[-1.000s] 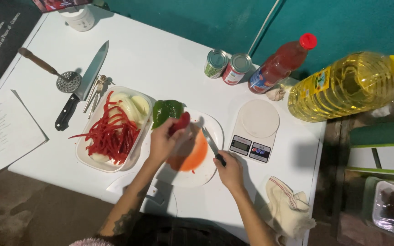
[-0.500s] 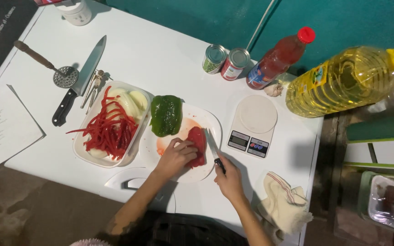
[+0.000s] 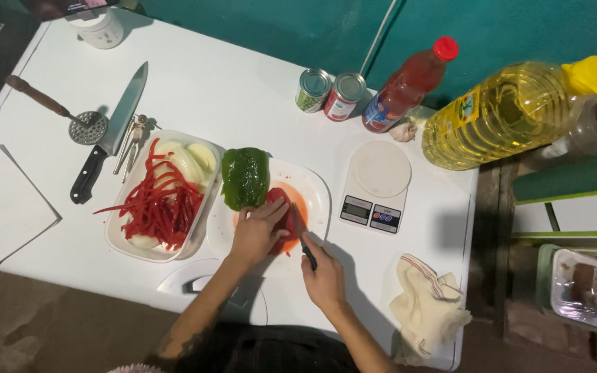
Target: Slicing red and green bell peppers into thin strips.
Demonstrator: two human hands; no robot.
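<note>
Nearest the person, at the near edge of the white plate (image 3: 316,183), the right hand (image 3: 324,276) was wrapped around the dark handle of a small knife (image 3: 303,242), its grip pressed tight on that handle. The blade ran away from the body, up onto the plate, with its long axis pointing toward the plate's middle. Just left of the blade, the left hand (image 3: 257,231) lay flat over the red pepper piece (image 3: 283,214), fingers pressing it down, their grip bearing on it rather than pinching. So the pepper piece sat beyond and slightly left of the knife hand, touching the left hand, which was plainly the nearer one. Farther on, at the plate's left rim, a green pepper (image 3: 244,177) rested whole. Left of the plate stood a tray of red strips (image 3: 157,200); right of it, a kitchen scale (image 3: 374,186).
</note>
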